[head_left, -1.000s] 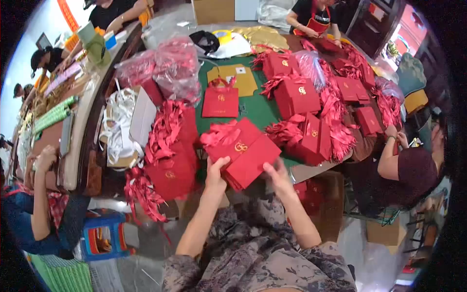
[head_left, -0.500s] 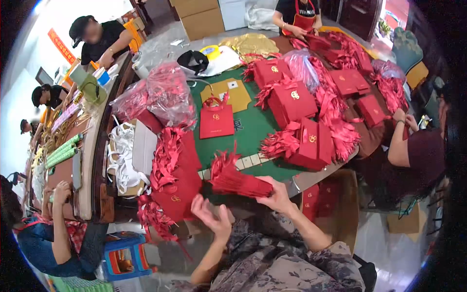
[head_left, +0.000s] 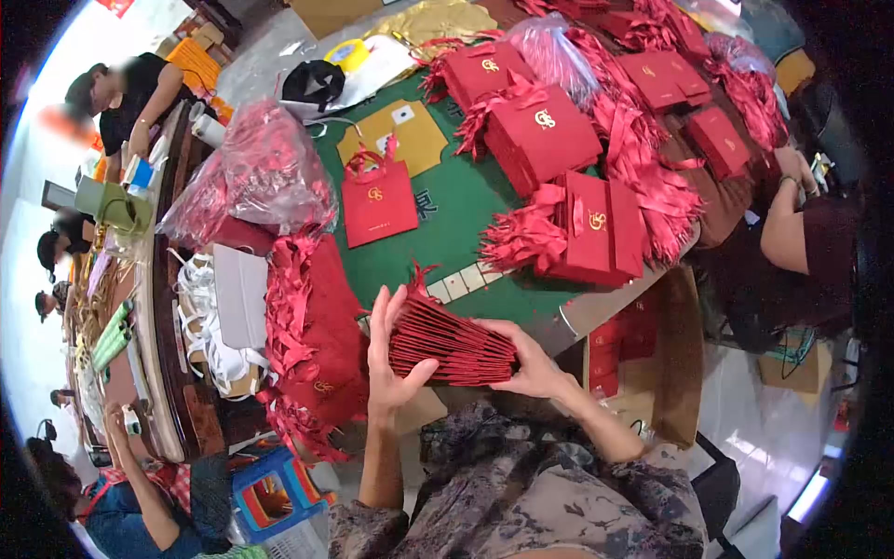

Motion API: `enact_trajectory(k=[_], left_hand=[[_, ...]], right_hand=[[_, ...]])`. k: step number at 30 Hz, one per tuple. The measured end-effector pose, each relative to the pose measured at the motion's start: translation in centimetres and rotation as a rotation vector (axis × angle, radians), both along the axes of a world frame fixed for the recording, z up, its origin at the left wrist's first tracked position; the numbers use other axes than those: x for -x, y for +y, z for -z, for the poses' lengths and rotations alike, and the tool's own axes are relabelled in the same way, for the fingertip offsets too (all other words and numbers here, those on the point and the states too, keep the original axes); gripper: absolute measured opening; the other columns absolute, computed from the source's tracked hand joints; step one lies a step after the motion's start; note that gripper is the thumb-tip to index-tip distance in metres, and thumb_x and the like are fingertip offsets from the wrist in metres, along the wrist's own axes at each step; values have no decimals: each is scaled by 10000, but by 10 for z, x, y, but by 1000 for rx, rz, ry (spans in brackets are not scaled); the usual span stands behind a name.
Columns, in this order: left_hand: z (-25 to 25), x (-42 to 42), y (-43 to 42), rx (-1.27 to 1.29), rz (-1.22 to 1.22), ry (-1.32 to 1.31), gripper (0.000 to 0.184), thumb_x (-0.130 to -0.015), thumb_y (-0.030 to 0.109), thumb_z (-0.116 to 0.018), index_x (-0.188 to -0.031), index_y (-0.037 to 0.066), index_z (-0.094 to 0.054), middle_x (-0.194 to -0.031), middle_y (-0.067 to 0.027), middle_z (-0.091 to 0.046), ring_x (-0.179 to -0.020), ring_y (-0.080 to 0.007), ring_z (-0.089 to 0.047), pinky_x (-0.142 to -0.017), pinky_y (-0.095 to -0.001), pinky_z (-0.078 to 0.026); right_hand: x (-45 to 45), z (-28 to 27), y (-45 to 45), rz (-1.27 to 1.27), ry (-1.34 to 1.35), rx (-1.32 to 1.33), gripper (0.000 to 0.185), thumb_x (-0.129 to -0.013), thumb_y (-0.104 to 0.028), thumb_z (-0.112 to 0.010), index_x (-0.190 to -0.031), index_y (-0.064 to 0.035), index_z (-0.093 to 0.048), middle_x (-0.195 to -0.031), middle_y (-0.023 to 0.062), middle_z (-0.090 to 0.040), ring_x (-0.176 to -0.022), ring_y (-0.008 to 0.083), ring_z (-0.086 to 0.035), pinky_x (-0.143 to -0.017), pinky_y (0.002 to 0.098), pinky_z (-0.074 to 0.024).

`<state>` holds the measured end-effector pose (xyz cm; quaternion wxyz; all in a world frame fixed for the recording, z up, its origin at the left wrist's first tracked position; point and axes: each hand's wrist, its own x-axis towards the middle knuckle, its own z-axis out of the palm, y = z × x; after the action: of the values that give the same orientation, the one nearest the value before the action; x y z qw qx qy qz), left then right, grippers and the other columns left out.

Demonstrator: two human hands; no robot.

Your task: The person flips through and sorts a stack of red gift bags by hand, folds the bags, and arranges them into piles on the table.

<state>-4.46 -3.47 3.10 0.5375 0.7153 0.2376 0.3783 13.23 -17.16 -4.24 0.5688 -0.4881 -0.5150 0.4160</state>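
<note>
A fanned stack of flat red paper gift bags (head_left: 447,347) is held upright over the near table edge, its many thin edges facing me. My right hand (head_left: 531,361) grips the right end of this stack. Against its left end rests my left hand (head_left: 393,359), fingers stretched up and thumb apart, touching it without closing round it. Red ribbon handles poke out behind the stack. Beyond it, a single red gift bag (head_left: 380,200) with a gold logo lies on the green tabletop (head_left: 447,224).
Bundles of red gift bags (head_left: 545,135) with ribbon handles cover the right side. More red bags (head_left: 326,373) lie left, beside white ribbons (head_left: 209,321) and a plastic bag of ribbons (head_left: 270,168). An open cardboard box (head_left: 675,359) stands below right. Co-workers sit left and right.
My left hand has moved up to touch the stack's left end. The stack has turned so its edges face me. The camera view has shifted.
</note>
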Motion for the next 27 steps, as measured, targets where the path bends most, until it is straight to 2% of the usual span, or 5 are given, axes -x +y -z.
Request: enact_trajectory(k=[4,6,10,13,27], left_hand=[[-2,0,4,64,32,78,923,-727,330,-749,-1449,-45,-312,-1359,-198,-452,-1247,-301,-462,-1073,-402,-341],[3,6,15,-163,46,234,805,-732,404,-717,-1340,-51,-449,-1290,-188,-487,-1206,-306,-474,-1049,-403,-345],[9,-2,8,-116,-62,130,587,-740,366,-709,-1136,-32,-536,-1246,-190,-525,-1204,-310,-479,-1050,-410,-338],[8,-5,2,98,-6,27,550,-752,293,-709,-1157,-31,-525,-1246,-187,-542,-1218,-307,-488,-1066,-412,-332],[14,-3,-1,1,-16,11,528,-782,253,-684,-1184,-52,-530,-1230,-190,-562,-1197,-288,-515,-1053,-401,-354]], right_hand=[[-3,4,2,23,-153,-145,869,-639,-111,-825,-1390,-39,-393,-1401,166,-443,-1312,329,-433,-1098,411,-349],[-3,4,3,36,-155,-122,873,-638,-122,-830,-1388,-40,-392,-1403,170,-441,-1316,333,-429,-1098,416,-349],[-3,-3,-1,45,-165,-96,894,-627,-148,-843,-1388,-35,-388,-1413,181,-430,-1329,339,-415,-1108,426,-338],[-2,-2,-4,56,-198,-92,973,-594,-207,-870,-1404,-28,-361,-1431,191,-405,-1350,345,-386,-1119,428,-320],[8,6,-20,157,-252,19,1108,-609,-341,-897,-1455,-22,-258,-1471,205,-325,-1365,351,-337,-1133,439,-274]])
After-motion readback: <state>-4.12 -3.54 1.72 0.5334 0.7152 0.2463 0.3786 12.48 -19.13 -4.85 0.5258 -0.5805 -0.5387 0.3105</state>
